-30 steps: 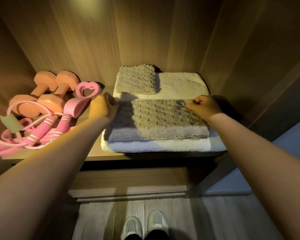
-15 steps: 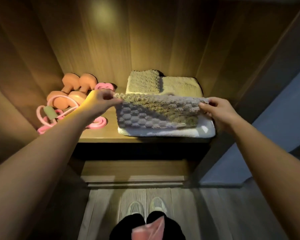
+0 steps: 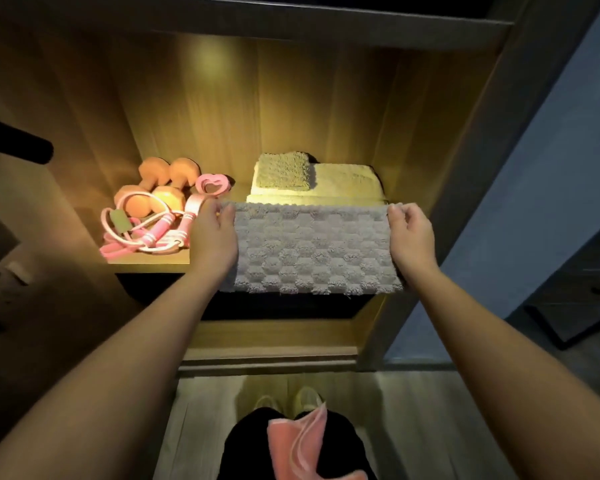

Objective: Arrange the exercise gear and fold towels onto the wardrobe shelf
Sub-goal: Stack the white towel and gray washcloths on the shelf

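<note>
Grey and nubbly, the checkered towel [image 3: 312, 247] hangs stretched between your hands in front of the wardrobe shelf [image 3: 146, 263]. Your left hand [image 3: 213, 237] pinches its upper left corner, your right hand [image 3: 411, 237] its upper right. It hides the front of the cream folded towel [image 3: 350, 185] behind it, which carries a smaller folded towel [image 3: 283, 169] on its back left. To the left sit two orange dumbbells [image 3: 155, 188], a pink jump rope [image 3: 146, 233] and a pink heart-shaped grip [image 3: 212, 184]. A pink cloth [image 3: 302, 445] hangs below, near your dark trousers.
</note>
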